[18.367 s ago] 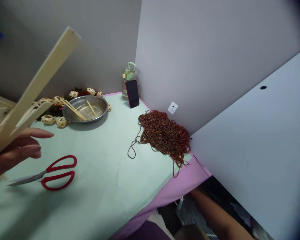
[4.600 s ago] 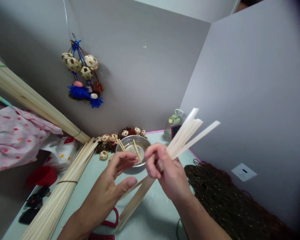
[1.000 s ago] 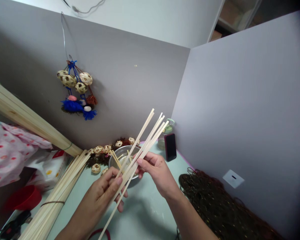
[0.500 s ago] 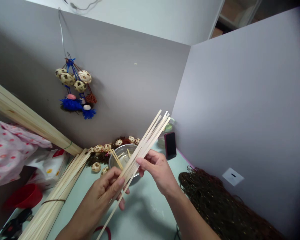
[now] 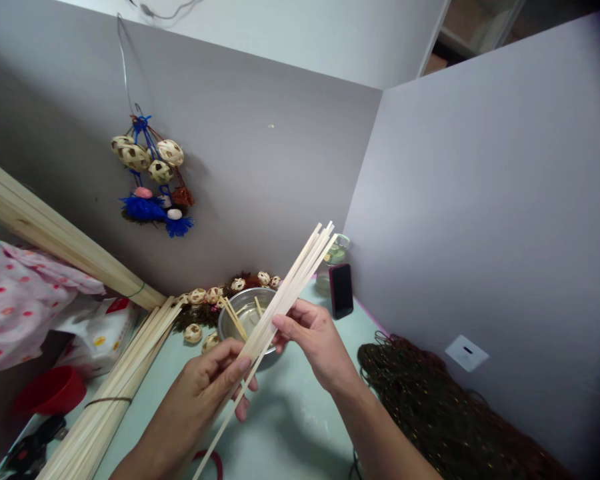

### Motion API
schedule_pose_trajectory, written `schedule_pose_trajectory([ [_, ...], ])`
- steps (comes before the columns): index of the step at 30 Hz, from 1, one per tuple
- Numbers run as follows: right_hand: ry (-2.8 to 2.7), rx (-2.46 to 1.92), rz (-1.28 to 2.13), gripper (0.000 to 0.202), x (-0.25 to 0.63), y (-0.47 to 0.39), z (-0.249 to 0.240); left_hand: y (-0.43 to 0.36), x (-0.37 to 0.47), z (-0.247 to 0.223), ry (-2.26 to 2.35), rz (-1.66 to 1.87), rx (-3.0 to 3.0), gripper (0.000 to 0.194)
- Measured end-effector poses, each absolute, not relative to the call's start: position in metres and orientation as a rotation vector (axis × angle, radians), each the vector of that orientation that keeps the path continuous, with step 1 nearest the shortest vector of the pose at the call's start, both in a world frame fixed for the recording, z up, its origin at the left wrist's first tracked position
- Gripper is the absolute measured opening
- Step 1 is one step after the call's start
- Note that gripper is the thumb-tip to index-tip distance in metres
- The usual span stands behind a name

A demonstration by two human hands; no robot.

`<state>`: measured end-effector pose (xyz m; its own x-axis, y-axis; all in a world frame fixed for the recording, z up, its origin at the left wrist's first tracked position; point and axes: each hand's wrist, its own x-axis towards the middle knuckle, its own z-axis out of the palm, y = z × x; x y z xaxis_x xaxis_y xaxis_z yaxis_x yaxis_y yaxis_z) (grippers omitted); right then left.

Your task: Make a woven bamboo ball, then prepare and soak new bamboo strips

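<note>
A slanting bundle of thin, pale bamboo strips (image 5: 294, 288) is held in front of me above the table. My left hand (image 5: 215, 377) grips its lower part, thumb on top and fingers curled beneath. Farther up, my right hand (image 5: 313, 333) pinches the strips between thumb and fingers. One strip sticks out downward past my left hand toward the bottom edge. Behind the bundle stands a metal bowl (image 5: 224, 321), partly hidden, with short yellowish strips (image 5: 234, 319) leaning in it.
Small woven balls (image 5: 193, 333) lie around the bowl. A tied strip bundle (image 5: 107, 393) and a red bowl (image 5: 50, 392) are at left. A phone (image 5: 341, 291) leans near the corner; dark cord (image 5: 430, 407) is piled at right. Woven balls with blue tassels (image 5: 153, 173) hang on the wall.
The strips' upper ends have drawn slightly closer together. Both hands keep nearly the same place and grip.
</note>
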<state>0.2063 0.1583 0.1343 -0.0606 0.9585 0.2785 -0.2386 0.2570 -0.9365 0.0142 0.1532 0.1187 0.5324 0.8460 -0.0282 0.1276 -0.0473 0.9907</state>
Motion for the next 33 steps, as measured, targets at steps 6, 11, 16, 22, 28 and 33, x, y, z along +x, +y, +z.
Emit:
schedule_pose_trajectory([
  [6, -1.179, -0.78, 1.331, 0.024, 0.207, 0.163, 0.129, 0.152, 0.007, 0.124, 0.888, 0.576, 1.645, 0.039],
  [11, -0.74, -0.771, 1.315, 0.031, 0.222, 0.186, 0.117, 0.179, -0.021, 0.11, 1.017, 0.992, 1.531, 0.039],
  [16, -0.53, -0.757, 1.307, 0.031, 0.223, 0.199, 0.105, 0.195, -0.018, 0.096, 0.818, 1.427, 1.055, 0.042],
  [22, -0.571, -0.77, 1.287, 0.036, 0.213, 0.196, 0.098, 0.178, 0.007, 0.106, 0.586, 1.334, 1.012, 0.049],
  [28, -1.016, -1.093, 0.684, 0.04, 0.231, 0.212, 0.078, 0.209, 0.005, 0.063, 0.99, 1.428, 1.323, 0.05],
  [33, -1.466, -1.408, 0.216, 0.026, 0.232, 0.221, 0.046, 0.235, 0.017, 0.012, 1.34, 1.385, 1.795, 0.05],
])
